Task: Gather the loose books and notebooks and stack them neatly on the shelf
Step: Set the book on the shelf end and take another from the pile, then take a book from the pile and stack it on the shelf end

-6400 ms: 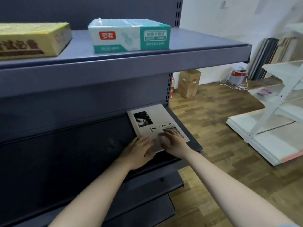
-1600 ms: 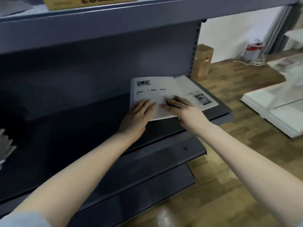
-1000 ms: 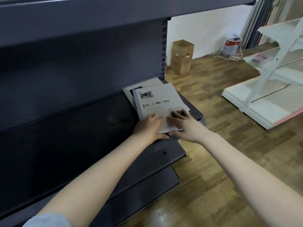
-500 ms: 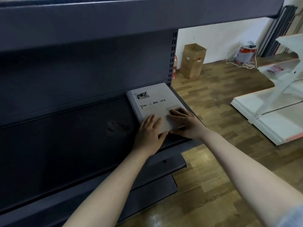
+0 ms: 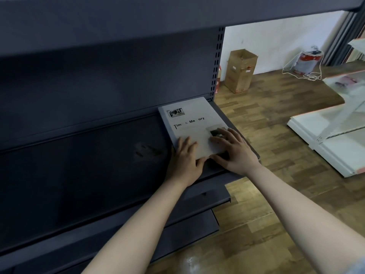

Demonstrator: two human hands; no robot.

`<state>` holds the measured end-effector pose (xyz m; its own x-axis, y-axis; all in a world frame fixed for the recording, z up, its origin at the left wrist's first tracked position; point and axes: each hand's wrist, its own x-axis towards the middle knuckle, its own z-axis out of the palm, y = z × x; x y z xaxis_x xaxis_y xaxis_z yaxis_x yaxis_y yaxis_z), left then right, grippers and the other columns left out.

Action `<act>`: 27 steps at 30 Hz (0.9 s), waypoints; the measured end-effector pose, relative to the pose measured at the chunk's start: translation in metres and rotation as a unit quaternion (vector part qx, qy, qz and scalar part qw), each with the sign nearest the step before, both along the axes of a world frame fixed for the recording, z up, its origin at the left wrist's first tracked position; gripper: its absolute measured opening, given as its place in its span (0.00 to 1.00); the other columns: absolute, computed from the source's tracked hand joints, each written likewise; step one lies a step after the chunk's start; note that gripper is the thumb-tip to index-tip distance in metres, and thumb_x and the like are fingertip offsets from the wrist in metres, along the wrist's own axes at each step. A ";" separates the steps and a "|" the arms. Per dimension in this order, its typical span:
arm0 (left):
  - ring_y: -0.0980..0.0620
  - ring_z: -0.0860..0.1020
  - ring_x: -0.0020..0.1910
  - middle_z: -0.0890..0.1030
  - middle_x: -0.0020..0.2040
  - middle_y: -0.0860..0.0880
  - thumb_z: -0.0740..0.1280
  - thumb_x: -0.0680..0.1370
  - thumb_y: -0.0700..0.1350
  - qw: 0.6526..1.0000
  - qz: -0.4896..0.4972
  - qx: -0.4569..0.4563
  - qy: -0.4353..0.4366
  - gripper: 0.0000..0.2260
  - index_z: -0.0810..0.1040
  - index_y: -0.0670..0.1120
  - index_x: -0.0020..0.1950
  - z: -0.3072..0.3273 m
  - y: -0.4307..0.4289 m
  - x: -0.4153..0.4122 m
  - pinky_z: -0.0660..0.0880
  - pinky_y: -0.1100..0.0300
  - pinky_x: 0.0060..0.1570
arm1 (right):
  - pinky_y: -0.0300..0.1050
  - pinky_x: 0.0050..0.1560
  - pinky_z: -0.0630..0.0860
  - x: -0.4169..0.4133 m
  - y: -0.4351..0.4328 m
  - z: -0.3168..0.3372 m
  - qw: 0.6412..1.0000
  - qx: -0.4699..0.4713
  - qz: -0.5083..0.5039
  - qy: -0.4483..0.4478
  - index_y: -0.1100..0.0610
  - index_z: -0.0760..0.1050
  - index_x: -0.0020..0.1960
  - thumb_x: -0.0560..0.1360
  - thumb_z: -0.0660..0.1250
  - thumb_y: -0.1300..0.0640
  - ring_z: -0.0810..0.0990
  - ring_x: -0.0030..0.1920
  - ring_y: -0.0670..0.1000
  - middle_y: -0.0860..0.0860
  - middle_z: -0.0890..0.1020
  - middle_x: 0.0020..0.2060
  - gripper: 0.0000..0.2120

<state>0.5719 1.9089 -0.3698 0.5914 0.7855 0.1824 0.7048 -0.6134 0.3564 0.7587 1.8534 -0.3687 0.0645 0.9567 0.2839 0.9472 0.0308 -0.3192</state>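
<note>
Dark grey shelf (image 5: 98, 175), white book (image 5: 193, 123) flat at its right end

The scene was dimly and unevenly lit. The dark shelf (image 5: 98, 175) and its back panel (image 5: 98, 86) were held in deep shade beneath the upper shelf (image 5: 138, 18), so little surface detail could be made out there. Light was admitted from the right, where the white wall (image 5: 276, 36) and the wooden floor (image 5: 276, 155) were rendered far brighter. The pale cover of the book (image 5: 193, 123), at the shelf's right end, was softly lit. A darker patch was seen under the right hand (image 5: 235, 153) by the front edge. Pale glare was reflected off the floor below the shelf's front right corner. Straight lines were bowed near the frame edges, the forearms (image 5: 138, 224) were stretched, and the white shelving panels (image 5: 325, 139) were blurred.
</note>
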 end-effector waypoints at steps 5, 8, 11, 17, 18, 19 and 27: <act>0.40 0.45 0.75 0.55 0.77 0.44 0.57 0.80 0.57 1.000 0.008 -0.017 0.021 0.27 0.61 0.45 0.74 0.003 -0.002 -0.001 0.52 0.43 0.73 | 0.56 0.69 0.62 0.002 0.000 -0.002 1.000 0.019 0.006 0.012 0.48 0.72 0.66 0.69 0.58 0.34 0.60 0.72 0.58 0.49 0.68 0.70 0.31; 0.37 0.47 0.75 0.56 0.77 0.43 0.58 0.80 0.56 1.000 -0.006 -0.001 0.026 0.25 0.65 0.45 0.73 0.003 -0.003 -0.001 0.53 0.40 0.72 | 0.55 0.69 0.63 0.002 0.001 -0.003 1.000 0.026 -0.001 0.004 0.49 0.73 0.65 0.69 0.60 0.34 0.63 0.71 0.56 0.48 0.70 0.69 0.30; 0.33 0.50 0.74 0.58 0.76 0.42 0.61 0.79 0.51 0.999 -0.028 0.020 0.017 0.19 0.71 0.45 0.68 0.005 -0.004 -0.001 0.54 0.35 0.69 | 0.54 0.69 0.63 0.003 0.002 -0.004 1.000 0.021 -0.004 0.008 0.49 0.73 0.65 0.69 0.59 0.33 0.64 0.71 0.55 0.49 0.71 0.68 0.30; 0.31 0.46 0.74 0.53 0.77 0.43 0.55 0.82 0.50 0.993 -0.037 0.012 0.108 0.19 0.64 0.48 0.72 0.010 -0.007 0.002 0.49 0.32 0.68 | 0.57 0.70 0.61 0.002 0.000 0.000 1.000 0.011 0.007 0.025 0.50 0.73 0.67 0.70 0.60 0.36 0.62 0.72 0.56 0.48 0.70 0.69 0.29; 0.32 0.44 0.74 0.51 0.78 0.44 0.54 0.82 0.51 0.991 -0.036 0.006 0.131 0.20 0.61 0.49 0.74 0.012 -0.007 0.003 0.49 0.33 0.68 | 0.57 0.70 0.60 0.001 -0.001 0.002 1.000 0.006 0.006 0.023 0.50 0.72 0.67 0.71 0.59 0.37 0.61 0.73 0.56 0.49 0.69 0.70 0.29; 0.33 0.43 0.74 0.49 0.78 0.45 0.53 0.82 0.52 0.989 -0.037 -0.003 0.146 0.21 0.58 0.49 0.75 0.014 -0.007 0.004 0.48 0.33 0.68 | 0.58 0.71 0.57 0.000 -0.002 0.005 1.000 -0.002 0.004 0.018 0.49 0.71 0.68 0.71 0.58 0.37 0.60 0.73 0.56 0.49 0.68 0.71 0.29; 0.39 0.41 0.76 0.43 0.78 0.48 0.49 0.82 0.57 0.981 -0.028 -0.007 0.192 0.28 0.46 0.49 0.78 0.046 -0.007 -0.030 0.39 0.41 0.73 | 0.60 0.73 0.41 -0.039 -0.014 0.011 0.999 -0.026 -0.016 -0.033 0.51 0.61 0.74 0.76 0.60 0.51 0.52 0.76 0.53 0.51 0.55 0.76 0.27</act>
